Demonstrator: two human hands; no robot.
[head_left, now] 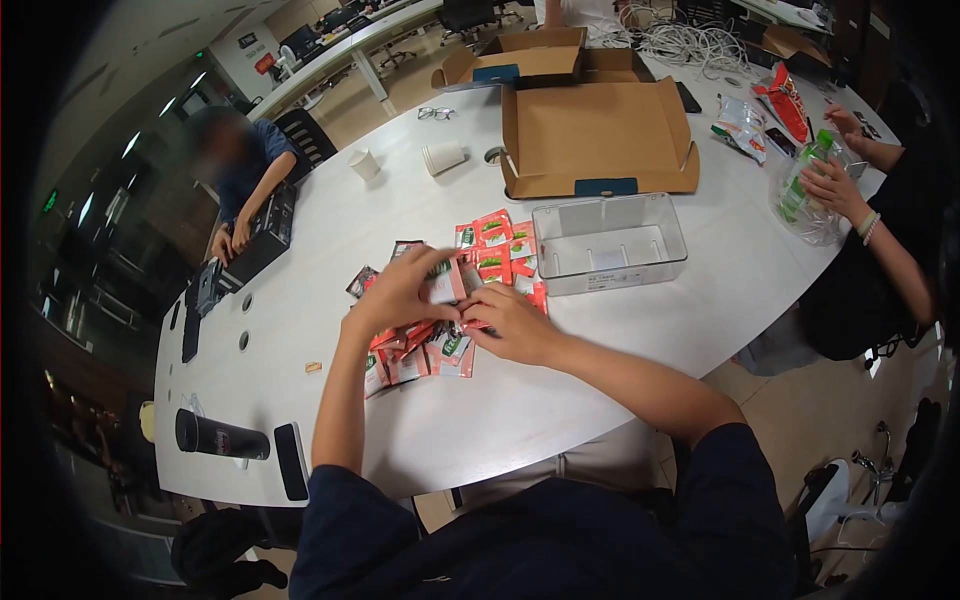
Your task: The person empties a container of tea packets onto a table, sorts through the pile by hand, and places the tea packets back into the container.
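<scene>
Several red, white and green packets (492,263) lie on the white table in front of me, some in a loose pile, some side by side. My left hand (398,292) is over the pile, its thumb and fingers closed round a pink and white packet (446,283). Just to the right, my right hand (508,322) rests over the packets with its fingers bent together near the same packet; what lies under them is hidden. Beside the packets on the right stands a clear plastic bin (610,245) with nothing visible inside.
An open cardboard box (598,135) lies behind the bin. Paper cups (443,157) and glasses (435,113) are farther back. A black tumbler (222,436) and a phone (291,461) lie at the left front. People sit at left and right, one holding a plastic bag.
</scene>
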